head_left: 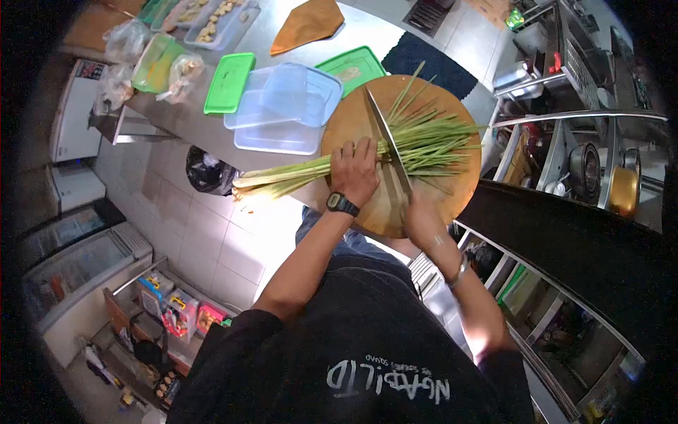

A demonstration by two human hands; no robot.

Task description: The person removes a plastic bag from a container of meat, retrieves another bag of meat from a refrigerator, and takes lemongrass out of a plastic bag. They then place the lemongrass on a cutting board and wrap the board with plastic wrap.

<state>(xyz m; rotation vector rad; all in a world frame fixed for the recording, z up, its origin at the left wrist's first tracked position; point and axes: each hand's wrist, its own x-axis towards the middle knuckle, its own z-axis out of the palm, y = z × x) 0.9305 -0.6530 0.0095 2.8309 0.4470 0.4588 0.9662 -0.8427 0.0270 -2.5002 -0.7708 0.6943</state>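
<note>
A bunch of lemongrass stalks (pixel 282 177) lies across a round wooden chopping board (pixel 353 212), its pale ends sticking out past the board's left edge. My left hand (pixel 355 172), with a watch on the wrist, is wrapped over the stalks and presses them down. In my right hand (pixel 424 225) is the handle of a large knife (pixel 389 141). The blade points away from me and lies across the bunch, just right of my left hand. Green leaf ends (pixel 438 145) spread over the right half of the board. My right fingers are partly blurred.
Left of the board are clear plastic containers (pixel 275 134) and a green lid (pixel 230 83). A brown cloth (pixel 308 27) lies farther back on the table. A black bag (pixel 210 171) sits below the table's edge. Metal racks with pots (pixel 585 172) stand at the right.
</note>
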